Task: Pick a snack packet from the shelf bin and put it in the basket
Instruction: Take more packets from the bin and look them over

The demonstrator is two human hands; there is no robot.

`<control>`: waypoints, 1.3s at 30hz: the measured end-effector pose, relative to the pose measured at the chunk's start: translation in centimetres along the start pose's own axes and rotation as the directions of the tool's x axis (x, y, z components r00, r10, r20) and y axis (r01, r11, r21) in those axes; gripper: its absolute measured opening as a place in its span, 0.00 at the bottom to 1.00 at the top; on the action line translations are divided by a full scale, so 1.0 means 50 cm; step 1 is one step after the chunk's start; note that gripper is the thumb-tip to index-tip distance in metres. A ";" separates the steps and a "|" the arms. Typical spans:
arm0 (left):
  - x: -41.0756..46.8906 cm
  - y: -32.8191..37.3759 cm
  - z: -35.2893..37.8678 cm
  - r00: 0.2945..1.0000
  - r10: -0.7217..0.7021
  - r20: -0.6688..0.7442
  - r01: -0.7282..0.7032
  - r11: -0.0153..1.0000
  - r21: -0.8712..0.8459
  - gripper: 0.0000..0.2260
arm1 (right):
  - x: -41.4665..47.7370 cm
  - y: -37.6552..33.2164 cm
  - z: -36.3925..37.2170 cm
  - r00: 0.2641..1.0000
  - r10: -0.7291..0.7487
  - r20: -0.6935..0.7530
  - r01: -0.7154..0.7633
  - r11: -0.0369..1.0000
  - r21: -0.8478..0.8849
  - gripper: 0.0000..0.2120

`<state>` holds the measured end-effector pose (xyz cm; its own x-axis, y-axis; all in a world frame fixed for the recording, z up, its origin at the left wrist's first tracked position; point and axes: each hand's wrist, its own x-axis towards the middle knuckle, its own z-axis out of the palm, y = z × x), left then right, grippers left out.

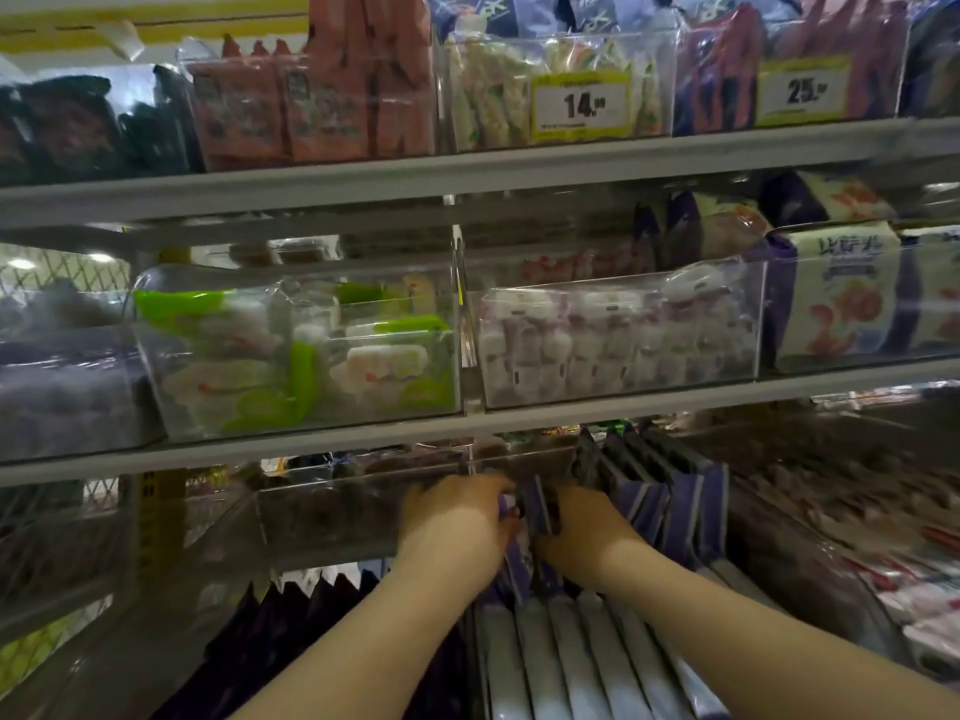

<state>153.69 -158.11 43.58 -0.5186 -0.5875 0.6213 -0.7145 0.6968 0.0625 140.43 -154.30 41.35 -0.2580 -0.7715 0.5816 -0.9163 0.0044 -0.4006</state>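
**A:** Item: snack packet [535,504]. Location?

**B:** Lower shelf, in the clear shelf bin [530,462], at the left end of a row of purple packets [675,506] standing on edge. Basket: not in view.

**A:** Orientation?

**B:** Upright. Long axis roughly vertical, thin edge towards the camera, broad faces turned left and right.

**A:** Position relative to the hands?

**B:** Directly between them. Left hand [457,517] at its left face, right hand [587,527] at its right face, both touching or just beside it.

**A:** Grip?

**B:** Right: narrow, fingers curled onto the packet near its top. Left: fingertips lost among the packets and blurred, so I cannot tell whether it pinches the packet or only parts the neighbours.

**A:** Nearer hand?

**B:** About equal. The right appears to carry the hold.

**A:** Requirement for the coming move?

**B:** Judgement: draw upward along the long axis, then back towards the person, keeping under the shelf edge above [623,414].
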 end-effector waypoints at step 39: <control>0.024 -0.009 0.042 0.952 0.199 0.232 -0.170 0.975 -0.140 0.23 | -0.029 0.072 -0.089 0.989 -0.037 -0.142 -0.065 0.757 -0.650 0.31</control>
<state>152.39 -159.99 42.66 -0.7448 -0.5161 0.4229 -0.5431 0.8372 0.0651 136.15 -150.32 42.23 -0.2653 -0.6729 0.6905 -0.8760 0.4674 0.1189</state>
